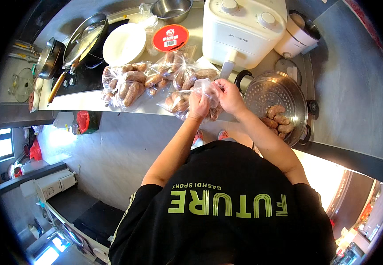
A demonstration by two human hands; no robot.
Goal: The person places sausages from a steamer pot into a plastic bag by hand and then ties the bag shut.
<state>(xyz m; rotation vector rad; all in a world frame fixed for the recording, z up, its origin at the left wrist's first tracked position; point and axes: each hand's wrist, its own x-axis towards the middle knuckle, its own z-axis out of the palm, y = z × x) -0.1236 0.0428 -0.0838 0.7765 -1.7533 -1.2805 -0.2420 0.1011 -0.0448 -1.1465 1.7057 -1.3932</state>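
Both hands grip the gathered top of a clear plastic bag (177,102) at the front edge of the counter. My left hand (199,104) is closed around the bag's neck. Close beside it, my right hand (228,96) pinches the upper plastic with its fingertips. Plump brown sausages show through the film, partly hidden by my hands. Two more tied bags, a left one (125,84) and a middle one (171,68), lie on the counter with similar sausages inside. To the right, a perforated metal steamer (267,91) holds several loose sausages (281,120).
A white air fryer (244,39) stands behind my hands, its handle (227,68) pointing toward me. Left of it are a red-lidded tub (170,38), a white bowl (124,44) and a metal bowl (171,11). A lidded frying pan (85,41) rests on the black cooktop (82,74).
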